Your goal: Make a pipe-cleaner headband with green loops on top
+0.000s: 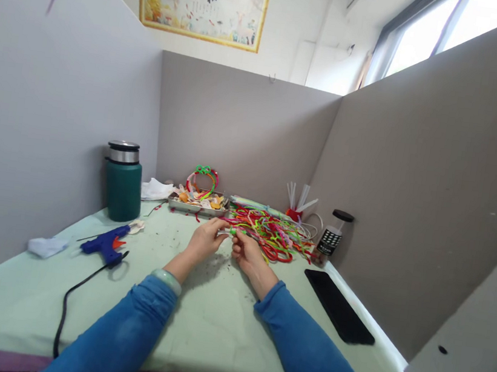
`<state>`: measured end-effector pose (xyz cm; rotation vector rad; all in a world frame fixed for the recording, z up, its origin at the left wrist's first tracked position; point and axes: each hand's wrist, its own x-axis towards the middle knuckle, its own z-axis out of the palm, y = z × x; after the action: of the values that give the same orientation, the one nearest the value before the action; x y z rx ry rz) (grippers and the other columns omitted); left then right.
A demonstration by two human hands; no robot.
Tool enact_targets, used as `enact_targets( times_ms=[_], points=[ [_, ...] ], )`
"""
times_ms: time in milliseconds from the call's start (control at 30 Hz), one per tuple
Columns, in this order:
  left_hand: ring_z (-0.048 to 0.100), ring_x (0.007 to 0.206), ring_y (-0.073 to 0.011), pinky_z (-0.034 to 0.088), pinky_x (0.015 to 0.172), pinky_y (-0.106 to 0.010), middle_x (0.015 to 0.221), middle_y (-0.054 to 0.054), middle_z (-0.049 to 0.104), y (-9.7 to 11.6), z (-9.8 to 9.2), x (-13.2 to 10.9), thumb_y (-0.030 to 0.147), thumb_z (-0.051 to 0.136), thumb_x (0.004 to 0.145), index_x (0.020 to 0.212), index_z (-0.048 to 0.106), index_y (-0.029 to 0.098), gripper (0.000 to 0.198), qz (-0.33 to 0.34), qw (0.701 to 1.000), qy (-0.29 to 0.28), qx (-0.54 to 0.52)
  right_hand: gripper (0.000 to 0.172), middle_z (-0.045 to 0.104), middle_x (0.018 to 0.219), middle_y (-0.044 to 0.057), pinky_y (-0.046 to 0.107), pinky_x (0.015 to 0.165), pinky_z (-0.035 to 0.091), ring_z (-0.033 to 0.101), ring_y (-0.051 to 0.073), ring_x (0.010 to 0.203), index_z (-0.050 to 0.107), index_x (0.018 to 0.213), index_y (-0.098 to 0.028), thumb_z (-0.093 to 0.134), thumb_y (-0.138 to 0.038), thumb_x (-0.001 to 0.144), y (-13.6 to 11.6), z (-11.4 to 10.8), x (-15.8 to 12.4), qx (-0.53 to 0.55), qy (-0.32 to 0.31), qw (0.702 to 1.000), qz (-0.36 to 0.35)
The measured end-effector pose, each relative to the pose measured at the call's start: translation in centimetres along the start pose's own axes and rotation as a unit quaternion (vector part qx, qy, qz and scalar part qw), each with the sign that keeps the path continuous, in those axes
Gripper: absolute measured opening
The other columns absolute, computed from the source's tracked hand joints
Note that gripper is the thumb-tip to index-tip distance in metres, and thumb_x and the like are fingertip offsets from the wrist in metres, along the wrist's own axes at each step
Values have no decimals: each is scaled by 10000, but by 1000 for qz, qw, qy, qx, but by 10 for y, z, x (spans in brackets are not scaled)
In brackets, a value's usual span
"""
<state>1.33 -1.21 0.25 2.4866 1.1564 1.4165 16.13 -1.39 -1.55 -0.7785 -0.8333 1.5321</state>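
My left hand (205,240) and my right hand (247,254) meet over the middle of the table, fingertips close together. Between them is a small bright green piece of pipe cleaner (233,231), pinched in the right fingers. The left thumb and fingers close on its other side; a thin pale bit shows there, too small to name. Just behind the hands lies a tangled heap of pipe cleaners (270,228) in red, green, yellow and pink. Farther back, a finished-looking ring of coloured pipe cleaners (203,181) stands on a metal tray (197,209) of small pale and orange pieces.
On the left lie a blue glue gun (106,245) with a black cord and a crumpled white cloth (47,247). A green bottle (123,185) stands behind them. At right are a black phone-like slab (338,308) and a black-lidded jar (330,239). Grey partitions (242,130) enclose the table.
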Motion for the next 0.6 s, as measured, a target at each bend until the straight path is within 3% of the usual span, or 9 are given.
enact_targets(
  times_ms=[233, 600],
  points=[
    [567, 850, -135, 427, 767, -245, 939, -52, 614, -3, 1, -1, 188, 497, 833, 1026, 653, 215, 250, 52, 998, 23, 25, 245, 482, 550, -58, 165, 359, 221, 334, 27, 379, 500, 698, -173, 677, -341, 680, 0, 3, -2, 33, -8, 999, 22],
    [563, 819, -137, 411, 757, -256, 901, -60, 635, -7, 4, -2, 263, 466, 872, 1017, 677, 222, 259, 83, 994, 33, 63, 223, 488, 549, -59, 153, 363, 245, 358, 24, 380, 512, 711, -166, 674, -319, 695, 2, 0, 1, 50, -26, 998, 39]
  ],
)
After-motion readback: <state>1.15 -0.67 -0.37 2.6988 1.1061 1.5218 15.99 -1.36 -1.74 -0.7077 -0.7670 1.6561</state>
